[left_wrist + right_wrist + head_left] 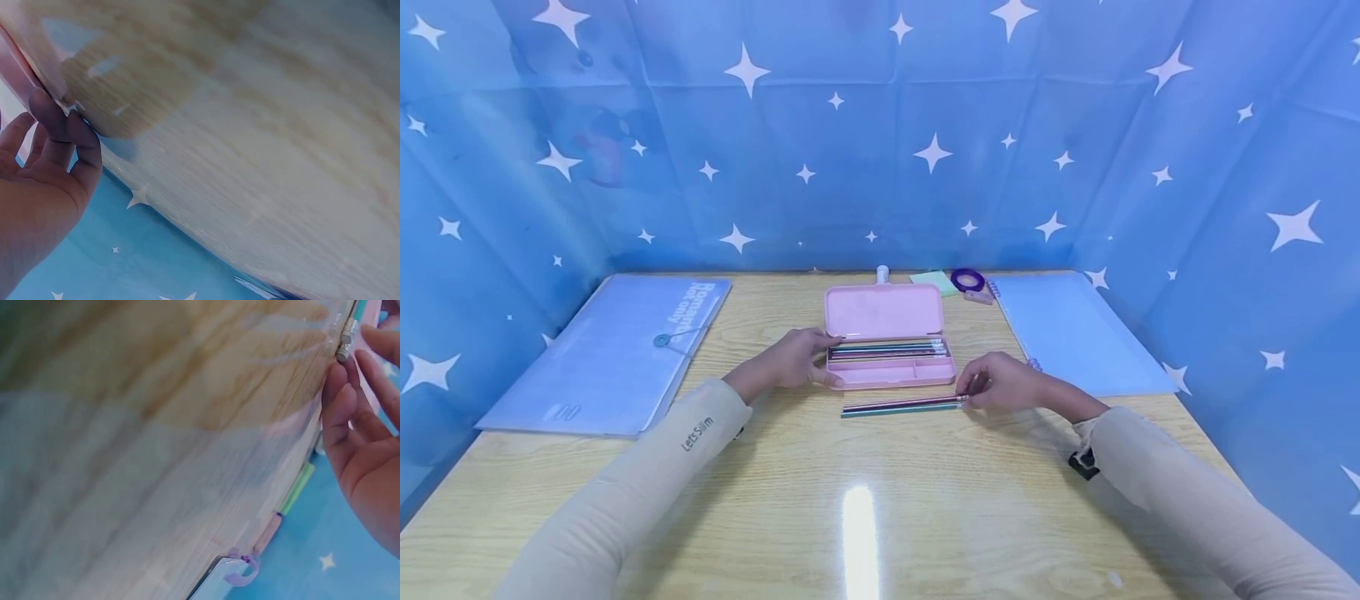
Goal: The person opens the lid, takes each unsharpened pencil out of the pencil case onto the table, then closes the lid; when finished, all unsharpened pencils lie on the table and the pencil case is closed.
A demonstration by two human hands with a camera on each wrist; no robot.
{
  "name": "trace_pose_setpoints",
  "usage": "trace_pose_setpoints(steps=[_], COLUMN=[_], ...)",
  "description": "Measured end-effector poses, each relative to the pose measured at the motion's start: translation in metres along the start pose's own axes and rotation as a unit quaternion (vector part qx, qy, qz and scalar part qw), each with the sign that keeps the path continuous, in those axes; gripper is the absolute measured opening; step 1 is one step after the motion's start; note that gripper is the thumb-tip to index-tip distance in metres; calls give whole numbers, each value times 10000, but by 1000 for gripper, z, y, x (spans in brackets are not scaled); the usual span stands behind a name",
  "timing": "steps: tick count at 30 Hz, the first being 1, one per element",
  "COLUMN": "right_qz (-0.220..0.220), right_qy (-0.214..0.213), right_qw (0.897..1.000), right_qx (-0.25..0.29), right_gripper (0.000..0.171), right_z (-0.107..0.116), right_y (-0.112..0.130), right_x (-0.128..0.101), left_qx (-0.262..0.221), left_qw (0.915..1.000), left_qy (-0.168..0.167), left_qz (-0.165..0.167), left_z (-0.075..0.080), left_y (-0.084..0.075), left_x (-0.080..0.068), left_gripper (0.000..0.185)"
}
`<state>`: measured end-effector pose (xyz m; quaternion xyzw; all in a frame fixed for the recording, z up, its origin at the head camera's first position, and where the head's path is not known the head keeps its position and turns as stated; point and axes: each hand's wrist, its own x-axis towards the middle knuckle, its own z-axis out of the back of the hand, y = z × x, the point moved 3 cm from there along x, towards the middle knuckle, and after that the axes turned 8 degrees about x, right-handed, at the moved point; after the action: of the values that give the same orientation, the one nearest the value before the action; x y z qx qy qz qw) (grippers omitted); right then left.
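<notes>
An open pink pencil case [883, 385] stands on the table with its lid raised toward the back. Several pencils [887, 350] lie in its long compartment. My left hand [793, 358] grips the case's left end, fingers at the back and thumb at the front corner. A few loose pencils [902, 407], dark and teal, lie on the table just in front of the case. At their right, eraser ends [347, 340] meet the spread, bent fingertips of my right hand [1007, 382]. In the right wrist view no firm pinch on them shows.
A translucent document folder [602, 350] lies at left, and a pale blue ring-bound notebook [1075, 333] at right. Behind the case are a white glue-stick-like tube [882, 275], green paper [934, 282], a purple tape roll [967, 280] and a small pinkish block [978, 297]. Starred blue cloth surrounds the table.
</notes>
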<state>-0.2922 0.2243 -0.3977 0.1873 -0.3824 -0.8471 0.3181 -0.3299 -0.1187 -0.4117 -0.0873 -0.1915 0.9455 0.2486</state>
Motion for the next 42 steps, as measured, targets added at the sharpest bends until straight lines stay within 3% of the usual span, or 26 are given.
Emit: trace_pose_setpoints(steps=[3, 19, 24, 31, 35, 42], right_qz=[-112, 139, 195, 29, -61, -336], right_qy=[-40, -99, -445, -917, -759, -216], right_qw=[9999, 9990, 9970, 9924, 9917, 9946], right_qx=[-28, -403, -610, -825, -1034, -962], right_gripper=[11, 8, 7, 13, 13, 9], right_z=[0, 4, 12, 17, 19, 24], right_y=[0, 8, 18, 12, 6, 3], right_x=[1, 5, 22, 51, 62, 70], left_qx=[41, 20, -27, -36, 17, -17], left_qw=[10000, 10000, 9999, 10000, 10000, 9999], left_qy=[-24, 8, 15, 3, 0, 21], left_qz=[6, -13, 96, 31, -74, 113], left_z=[0, 0, -1, -1, -1, 0], left_y=[1, 0, 0, -1, -4, -2], left_x=[0, -2, -1, -1, -1, -2], left_gripper=[96, 96, 95, 95, 95, 95])
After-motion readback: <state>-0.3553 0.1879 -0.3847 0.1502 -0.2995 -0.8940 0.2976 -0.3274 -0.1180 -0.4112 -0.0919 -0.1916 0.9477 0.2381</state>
